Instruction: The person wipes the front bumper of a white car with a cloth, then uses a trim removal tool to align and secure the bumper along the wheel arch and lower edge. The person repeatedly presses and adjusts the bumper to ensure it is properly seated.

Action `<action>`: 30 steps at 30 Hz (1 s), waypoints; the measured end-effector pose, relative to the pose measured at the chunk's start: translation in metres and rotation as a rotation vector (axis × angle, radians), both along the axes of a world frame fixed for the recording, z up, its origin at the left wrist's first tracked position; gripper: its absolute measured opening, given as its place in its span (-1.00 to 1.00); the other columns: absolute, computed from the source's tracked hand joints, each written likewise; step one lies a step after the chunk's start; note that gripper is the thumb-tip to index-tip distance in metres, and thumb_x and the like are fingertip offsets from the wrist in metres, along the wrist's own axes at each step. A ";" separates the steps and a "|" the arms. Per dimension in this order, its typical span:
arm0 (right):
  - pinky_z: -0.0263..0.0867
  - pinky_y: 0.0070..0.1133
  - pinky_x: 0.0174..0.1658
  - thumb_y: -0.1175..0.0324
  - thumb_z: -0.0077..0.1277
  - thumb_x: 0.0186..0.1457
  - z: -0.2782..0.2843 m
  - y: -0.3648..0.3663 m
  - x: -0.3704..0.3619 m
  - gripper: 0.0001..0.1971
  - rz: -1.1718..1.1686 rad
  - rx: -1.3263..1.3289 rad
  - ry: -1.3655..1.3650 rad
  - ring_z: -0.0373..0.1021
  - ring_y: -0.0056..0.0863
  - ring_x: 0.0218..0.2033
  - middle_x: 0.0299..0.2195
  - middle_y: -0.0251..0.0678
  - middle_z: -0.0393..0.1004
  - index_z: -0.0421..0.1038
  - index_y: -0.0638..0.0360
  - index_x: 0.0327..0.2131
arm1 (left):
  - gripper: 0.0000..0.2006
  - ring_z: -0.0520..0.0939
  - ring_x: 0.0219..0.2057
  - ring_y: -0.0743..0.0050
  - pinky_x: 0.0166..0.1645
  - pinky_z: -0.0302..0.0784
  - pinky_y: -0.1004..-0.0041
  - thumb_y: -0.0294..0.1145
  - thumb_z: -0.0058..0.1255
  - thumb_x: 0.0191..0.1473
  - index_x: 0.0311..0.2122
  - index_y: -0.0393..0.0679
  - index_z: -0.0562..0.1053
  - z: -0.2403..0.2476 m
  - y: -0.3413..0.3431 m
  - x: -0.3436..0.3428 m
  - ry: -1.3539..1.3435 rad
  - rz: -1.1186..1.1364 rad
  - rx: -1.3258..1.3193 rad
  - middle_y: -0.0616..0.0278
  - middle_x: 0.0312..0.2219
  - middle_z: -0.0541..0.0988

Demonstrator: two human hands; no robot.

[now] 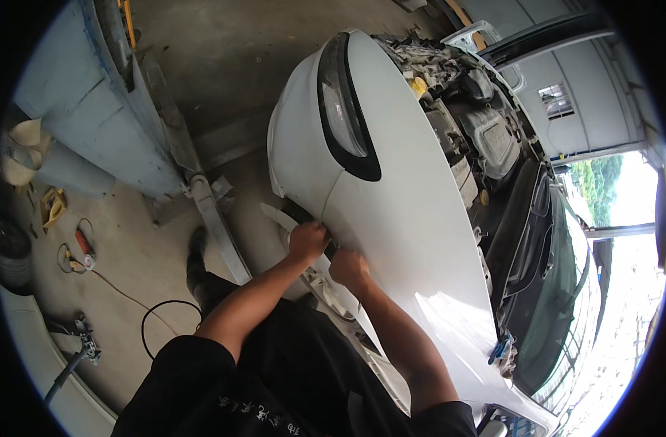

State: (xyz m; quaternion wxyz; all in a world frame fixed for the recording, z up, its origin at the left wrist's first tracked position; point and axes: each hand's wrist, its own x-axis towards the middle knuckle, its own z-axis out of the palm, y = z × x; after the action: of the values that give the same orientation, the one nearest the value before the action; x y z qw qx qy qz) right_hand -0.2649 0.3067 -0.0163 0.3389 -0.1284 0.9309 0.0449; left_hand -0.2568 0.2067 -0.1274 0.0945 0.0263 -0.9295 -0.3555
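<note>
Both my hands are at the wheel arch of a white car's front fender (398, 226), just below the seam with the bumper (296, 138). My left hand (309, 242) is closed at the arch edge, near the bumper's rear corner. Close beside it, to the right and lower, my right hand (350, 268) is closed on the same edge, knuckles up. A dark strip (298, 213) runs along the arch beside my left hand and between both hands. My fingertips are hidden under the edge. The headlight (344, 109) sits farther up the front corner.
The engine bay (486, 131) lies open on the right, the windscreen (566, 320) below it. A metal beam (220, 229) stands left of my leg. A red-bodied power tool (84, 244) with a cord (125, 293) rests on the floor, near a tape roll (54, 207).
</note>
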 end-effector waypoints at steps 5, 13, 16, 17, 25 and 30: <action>0.36 -0.33 -0.23 0.43 -0.15 -0.15 0.000 0.000 -0.006 -0.78 0.094 0.040 -0.034 0.43 -0.08 -0.31 -0.39 0.09 0.46 0.46 0.34 -0.45 | -0.85 0.50 -0.48 0.18 -0.38 0.43 0.25 -0.29 0.06 -0.23 -0.53 -0.11 0.45 -0.013 0.006 0.000 0.059 0.021 0.040 0.20 -0.54 0.43; 0.37 -0.35 -0.29 0.45 -0.18 -0.13 0.002 -0.011 -0.007 -0.79 0.067 0.068 -0.022 0.45 -0.10 -0.38 -0.48 0.06 0.47 0.45 0.34 -0.48 | -0.81 0.48 -0.49 0.16 -0.41 0.42 0.24 -0.31 0.09 -0.34 -0.51 -0.12 0.43 -0.015 0.007 0.004 0.043 0.071 0.110 0.18 -0.53 0.41; 0.38 -0.38 -0.35 0.45 -0.19 -0.13 -0.003 -0.009 -0.011 -0.80 0.077 0.048 -0.015 0.46 -0.17 -0.47 -0.58 0.00 0.47 0.44 0.33 -0.50 | -0.77 0.48 -0.50 0.16 -0.40 0.42 0.23 -0.30 0.10 -0.36 -0.49 -0.12 0.43 -0.012 0.005 0.004 0.058 0.071 0.121 0.18 -0.53 0.41; 0.38 -0.39 -0.37 0.45 -0.19 -0.13 -0.004 -0.009 -0.012 -0.80 0.083 0.034 -0.008 0.47 -0.20 -0.50 -0.61 -0.03 0.46 0.44 0.33 -0.51 | -0.76 0.48 -0.50 0.15 -0.40 0.42 0.23 -0.29 0.11 -0.36 -0.49 -0.12 0.43 -0.011 0.004 0.004 0.062 0.072 0.122 0.19 -0.53 0.41; 0.39 -0.49 -0.54 0.50 -0.21 -0.13 -0.005 -0.023 -0.025 -0.83 0.221 0.185 -0.167 0.43 -0.41 -0.70 -0.74 -0.18 0.43 0.42 0.28 -0.61 | -0.76 0.48 -0.50 0.22 -0.44 0.40 0.26 -0.29 0.14 -0.38 -0.49 -0.09 0.41 -0.023 0.006 0.005 0.083 0.095 0.130 0.25 -0.52 0.41; 0.38 -0.52 -0.61 0.52 -0.21 -0.12 -0.008 -0.032 -0.033 -0.84 0.224 0.245 -0.282 0.43 -0.44 -0.72 -0.75 -0.21 0.43 0.41 0.26 -0.60 | -0.77 0.47 -0.50 0.21 -0.43 0.40 0.27 -0.32 0.13 -0.38 -0.50 -0.11 0.41 -0.023 0.003 0.007 0.115 0.122 0.160 0.23 -0.54 0.41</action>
State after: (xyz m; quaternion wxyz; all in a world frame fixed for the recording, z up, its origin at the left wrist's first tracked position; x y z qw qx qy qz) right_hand -0.2978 0.2751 -0.0239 0.4718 -0.1938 0.8418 0.1766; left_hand -0.2499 0.2100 -0.1501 0.1668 0.0696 -0.8880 -0.4229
